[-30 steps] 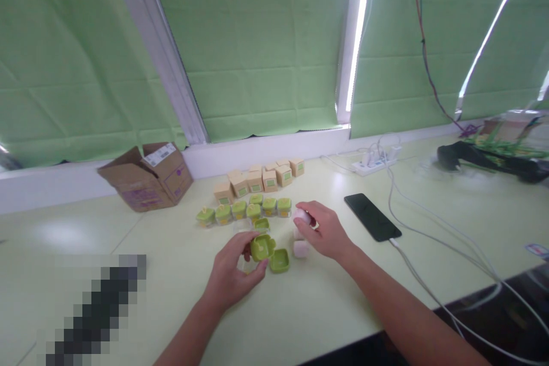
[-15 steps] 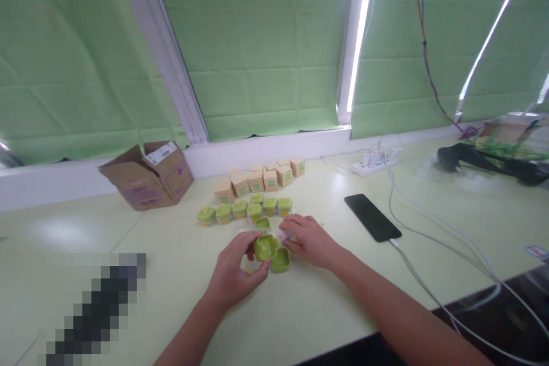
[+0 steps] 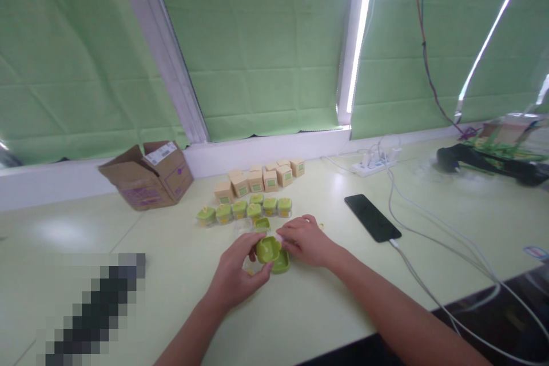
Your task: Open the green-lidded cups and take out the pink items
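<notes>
My left hand point(image 3: 235, 273) grips a small green square lid point(image 3: 267, 248), tilted with its hollow side up. My right hand point(image 3: 303, 242) is closed on a small pale pink item point(image 3: 279, 237) and presses it against that lid. A second green lid point(image 3: 281, 263) lies on the table just under both hands. A clear little jar point(image 3: 250, 266) sits below my left fingers, mostly hidden. Behind the hands stands a row of several green-lidded jars point(image 3: 240, 209), and behind those several small tan boxes point(image 3: 257, 180).
An open cardboard box point(image 3: 148, 176) lies at the back left. A black phone point(image 3: 372, 217) with a white cable lies to the right, a power strip point(image 3: 372, 165) with more cables behind it. A black object point(image 3: 480, 160) rests at far right. A pixelated patch covers the lower left.
My right hand came down and left from beside the jar row, carrying the pale pink item to the green lid in my left hand. The left hand tilted the lid slightly.
</notes>
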The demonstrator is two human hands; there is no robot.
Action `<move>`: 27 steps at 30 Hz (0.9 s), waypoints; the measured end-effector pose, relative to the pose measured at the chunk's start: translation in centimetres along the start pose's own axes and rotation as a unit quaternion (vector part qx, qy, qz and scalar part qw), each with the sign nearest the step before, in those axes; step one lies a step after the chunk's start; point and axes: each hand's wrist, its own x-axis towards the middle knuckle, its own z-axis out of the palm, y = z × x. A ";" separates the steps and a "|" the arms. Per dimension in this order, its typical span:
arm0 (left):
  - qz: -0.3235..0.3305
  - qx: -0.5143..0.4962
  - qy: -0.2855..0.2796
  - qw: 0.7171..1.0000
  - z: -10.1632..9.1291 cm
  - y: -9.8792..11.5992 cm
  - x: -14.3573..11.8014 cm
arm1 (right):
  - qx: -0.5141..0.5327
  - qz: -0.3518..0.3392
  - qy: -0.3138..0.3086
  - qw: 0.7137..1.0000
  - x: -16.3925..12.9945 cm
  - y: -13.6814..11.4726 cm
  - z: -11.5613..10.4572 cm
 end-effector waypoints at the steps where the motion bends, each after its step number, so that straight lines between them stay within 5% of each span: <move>1: -0.002 -0.001 -0.001 1.000 0.0 0.0 0.0 | 0.000 -0.001 -0.001 1.000 0.0 -0.1 -0.1; 14: -0.004 -0.006 -0.006 1.000 0.2 -0.4 -0.2 | 0.134 -0.034 0.109 0.984 -0.2 -1.1 -1.3; 27: 0.039 -0.008 -0.024 0.999 0.6 -0.4 -0.4 | 0.040 -0.083 0.094 0.991 -0.2 -1.6 -0.3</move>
